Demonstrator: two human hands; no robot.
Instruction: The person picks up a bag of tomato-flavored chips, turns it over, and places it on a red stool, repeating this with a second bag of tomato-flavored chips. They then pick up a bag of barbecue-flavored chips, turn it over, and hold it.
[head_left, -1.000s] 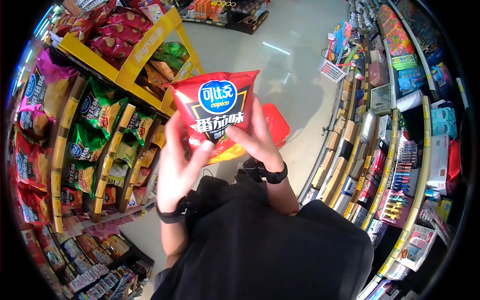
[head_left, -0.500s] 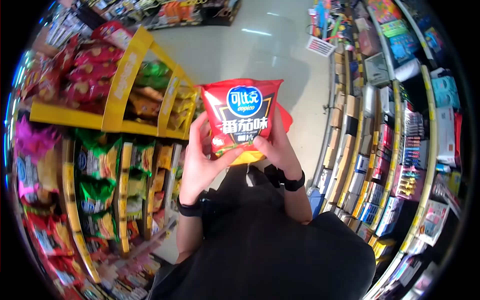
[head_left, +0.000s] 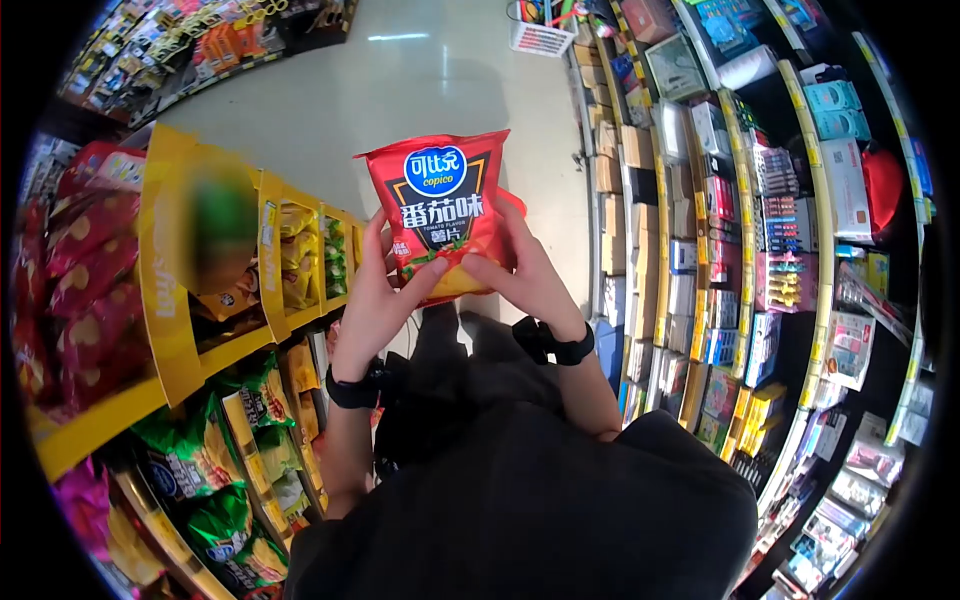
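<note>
A: Where is the bag (head_left: 450, 195) being held?
B: Above the floor (head_left: 480, 85), its lower sides being clamped by left hand (head_left: 375, 305) and right hand (head_left: 537, 285).
A: Handling?
B: Likely light, soft, slick; crushing is being risked by hard squeezing. Side edges are being judged the best hold.

Forearms (head_left: 590, 397) extended, left grip (head_left: 372, 300) and right grip (head_left: 532, 285) curl inward, thumbs (head_left: 425, 279) close together.

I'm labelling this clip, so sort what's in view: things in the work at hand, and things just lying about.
In the work:
left hand
right hand
red copico bag, held in both

Just about:
yellow display rack
green bags, shelved
white basket
</note>
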